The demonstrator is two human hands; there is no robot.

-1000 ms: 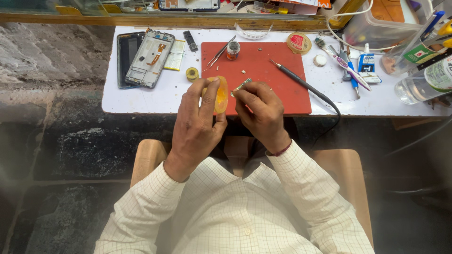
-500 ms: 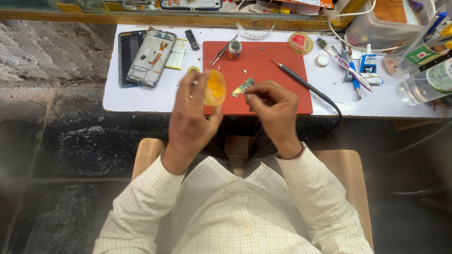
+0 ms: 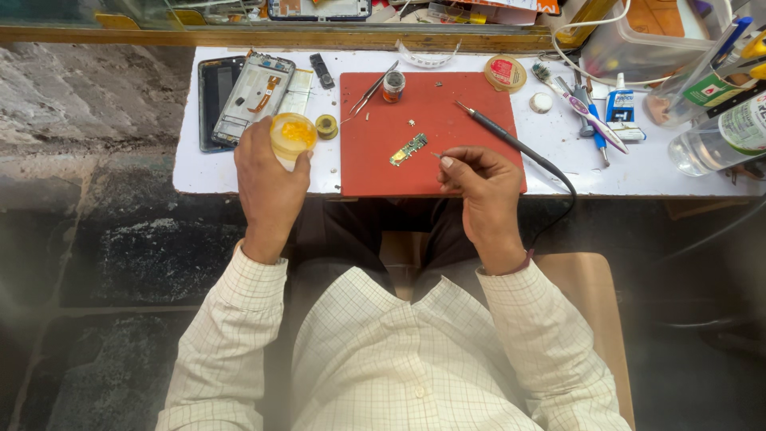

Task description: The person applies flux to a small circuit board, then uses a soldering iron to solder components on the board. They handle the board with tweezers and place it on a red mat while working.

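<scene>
My left hand [image 3: 267, 179] grips a small round jar of yellow paste [image 3: 292, 134] and rests it on the white table [image 3: 199, 172], left of the red mat [image 3: 447, 152]. My right hand [image 3: 479, 187] sits at the mat's front edge, fingers pinched on a thin pin-like tool whose tip points left. A small green and gold circuit board [image 3: 408, 149] lies on the mat just left of that tip, not touching the hand.
A soldering iron [image 3: 495, 132] with a black cord lies across the mat's right side. Tweezers [image 3: 372, 89] and a small bottle [image 3: 393, 85] are at the back. An opened phone [image 3: 254, 97], a tape roll [image 3: 326, 126], tools and bottles [image 3: 722, 132] crowd the table.
My hands have parted and lowered. The left carried the jar leftward off the mat to the table. The small board left my right hand and now lies on the mat.
</scene>
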